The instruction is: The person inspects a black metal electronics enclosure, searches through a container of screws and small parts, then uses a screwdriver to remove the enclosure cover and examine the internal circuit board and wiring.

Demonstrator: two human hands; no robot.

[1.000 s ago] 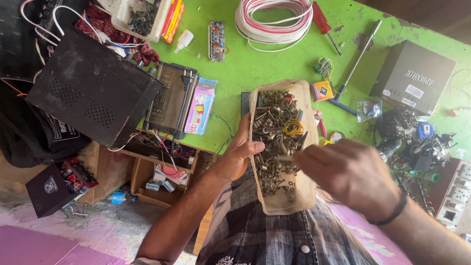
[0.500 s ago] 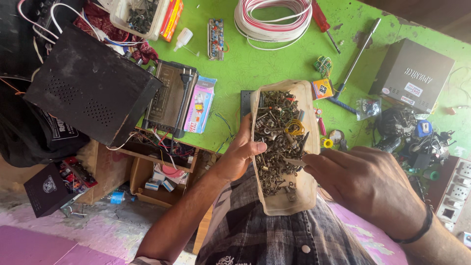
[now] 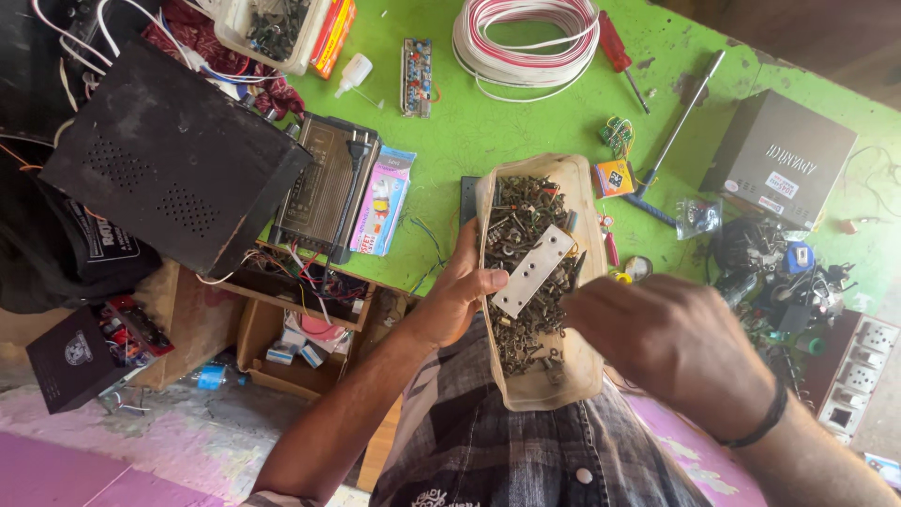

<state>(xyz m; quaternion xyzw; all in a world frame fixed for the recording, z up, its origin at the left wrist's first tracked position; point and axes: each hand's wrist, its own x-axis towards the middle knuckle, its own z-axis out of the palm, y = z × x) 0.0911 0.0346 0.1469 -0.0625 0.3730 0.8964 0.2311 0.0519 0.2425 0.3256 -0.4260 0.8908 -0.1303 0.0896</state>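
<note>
My left hand (image 3: 457, 299) grips the left rim of a long pale plastic tray (image 3: 559, 391) that I hold over my lap at the edge of the green table (image 3: 488, 131). The tray is filled with several dark screws and small metal parts (image 3: 527, 324). A flat white perforated strip (image 3: 533, 270) lies across the screws near the tray's middle. My right hand (image 3: 678, 349), with a black band on the wrist, hovers at the tray's right rim with fingers curled; its fingertips pinch a small dark part I cannot identify.
A black speaker box (image 3: 169, 160) and an old radio (image 3: 324, 188) sit left. A red-and-white wire coil (image 3: 526, 38), a red screwdriver (image 3: 619, 52), a grey amplifier box (image 3: 779, 160) and tangled parts (image 3: 779, 272) lie on the table. An open drawer (image 3: 300, 319) is below.
My right hand pulled back to the right off the screws and then returned to the tray's right rim. The white perforated strip now lies exposed on top of the screws.
</note>
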